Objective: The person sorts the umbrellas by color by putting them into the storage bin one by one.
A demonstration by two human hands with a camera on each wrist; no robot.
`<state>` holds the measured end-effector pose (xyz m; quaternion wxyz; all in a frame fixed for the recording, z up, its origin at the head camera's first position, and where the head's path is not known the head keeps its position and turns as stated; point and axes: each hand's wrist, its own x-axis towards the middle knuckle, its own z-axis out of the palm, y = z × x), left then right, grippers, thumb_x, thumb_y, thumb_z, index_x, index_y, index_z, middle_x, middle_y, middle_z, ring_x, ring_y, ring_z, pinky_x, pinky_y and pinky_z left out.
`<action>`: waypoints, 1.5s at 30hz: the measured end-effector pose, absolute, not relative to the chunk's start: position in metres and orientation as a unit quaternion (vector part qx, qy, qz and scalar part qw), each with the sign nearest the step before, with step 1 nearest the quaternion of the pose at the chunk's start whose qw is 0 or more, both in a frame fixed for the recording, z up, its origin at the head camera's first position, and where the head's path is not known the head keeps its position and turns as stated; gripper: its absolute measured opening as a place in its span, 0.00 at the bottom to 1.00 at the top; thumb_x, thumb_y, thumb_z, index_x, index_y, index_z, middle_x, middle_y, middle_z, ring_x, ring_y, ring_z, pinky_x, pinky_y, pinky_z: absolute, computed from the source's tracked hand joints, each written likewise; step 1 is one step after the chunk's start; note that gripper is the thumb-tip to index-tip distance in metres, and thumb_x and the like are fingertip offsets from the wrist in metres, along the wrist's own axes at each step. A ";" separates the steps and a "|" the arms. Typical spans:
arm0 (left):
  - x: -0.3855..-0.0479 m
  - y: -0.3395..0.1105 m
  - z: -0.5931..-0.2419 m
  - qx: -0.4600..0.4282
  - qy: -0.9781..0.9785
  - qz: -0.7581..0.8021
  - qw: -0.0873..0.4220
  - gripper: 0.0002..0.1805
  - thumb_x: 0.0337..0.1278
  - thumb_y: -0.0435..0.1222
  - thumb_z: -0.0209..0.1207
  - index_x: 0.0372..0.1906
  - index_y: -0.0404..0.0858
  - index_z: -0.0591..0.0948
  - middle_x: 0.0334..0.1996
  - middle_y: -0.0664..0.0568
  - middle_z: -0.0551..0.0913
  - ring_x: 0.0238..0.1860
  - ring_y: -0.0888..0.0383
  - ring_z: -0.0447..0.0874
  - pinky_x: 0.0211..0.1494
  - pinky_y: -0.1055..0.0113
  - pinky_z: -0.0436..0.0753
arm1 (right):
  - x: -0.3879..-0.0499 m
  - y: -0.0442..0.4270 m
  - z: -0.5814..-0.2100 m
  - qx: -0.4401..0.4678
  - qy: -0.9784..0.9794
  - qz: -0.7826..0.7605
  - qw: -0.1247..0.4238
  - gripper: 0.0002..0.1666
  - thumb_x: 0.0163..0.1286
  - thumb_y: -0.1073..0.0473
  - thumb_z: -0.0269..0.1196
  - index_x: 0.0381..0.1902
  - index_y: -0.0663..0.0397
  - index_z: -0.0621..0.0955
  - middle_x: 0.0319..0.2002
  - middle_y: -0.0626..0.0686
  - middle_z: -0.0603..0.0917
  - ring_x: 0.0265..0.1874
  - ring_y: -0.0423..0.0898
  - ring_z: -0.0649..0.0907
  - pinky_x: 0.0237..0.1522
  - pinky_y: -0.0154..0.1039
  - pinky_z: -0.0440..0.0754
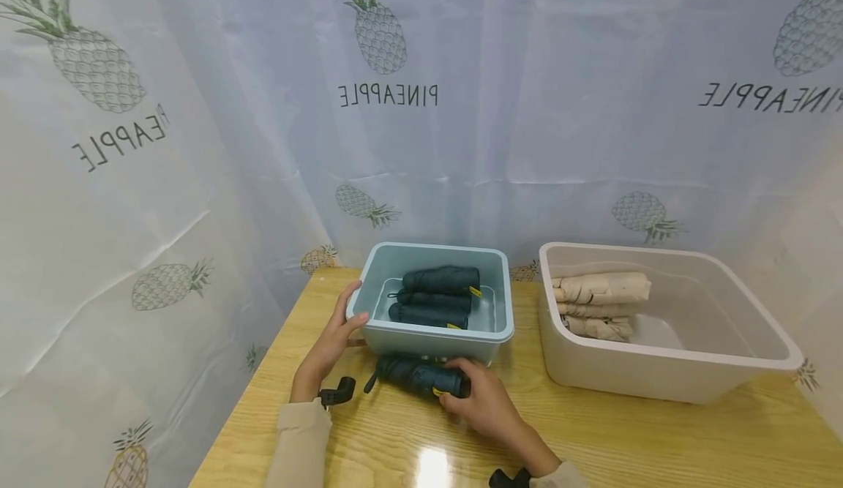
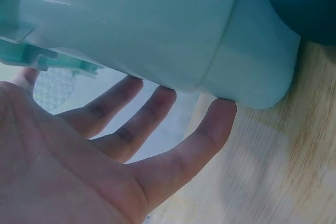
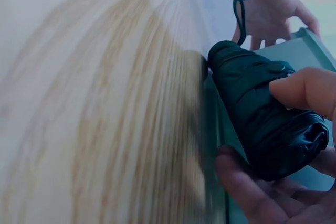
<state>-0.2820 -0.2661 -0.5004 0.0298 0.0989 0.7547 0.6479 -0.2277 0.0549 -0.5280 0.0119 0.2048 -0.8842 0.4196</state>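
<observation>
My right hand (image 1: pixel 486 400) grips one end of a dark folded umbrella (image 1: pixel 416 375) in front of the blue bin (image 1: pixel 428 336). In the right wrist view, the thumb lies on the top of the umbrella (image 3: pixel 252 103) with fingers beneath it, and its wrist loop hangs off the far end. A yellow tag shows near the held end. My left hand (image 1: pixel 332 345) rests against the bin's front left corner; in the left wrist view, its spread, fairly straight fingers (image 2: pixel 178 163) touch the bin's outer wall (image 2: pixel 142 30). Three dark folded umbrellas (image 1: pixel 440 280) lie inside that bin.
A larger beige bin (image 1: pixel 658 371) stands to the right, with several beige folded umbrellas (image 1: pixel 609 287) at its left side. Both bins stand on a wooden table (image 1: pixel 382 448). Pineapple-print curtains (image 1: pixel 474 151) hang behind and on the left.
</observation>
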 end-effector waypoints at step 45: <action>-0.284 -0.267 -0.498 0.099 0.756 0.647 0.031 0.35 0.77 0.47 0.49 0.80 0.65 0.48 0.81 0.43 0.45 0.75 0.31 0.59 0.60 0.32 0.78 | -0.212 0.052 -0.488 0.133 -0.809 0.572 -0.025 0.24 0.44 0.67 0.78 0.43 0.48 0.87 0.48 0.57 0.80 0.45 0.53 0.85 0.45 0.40 0.84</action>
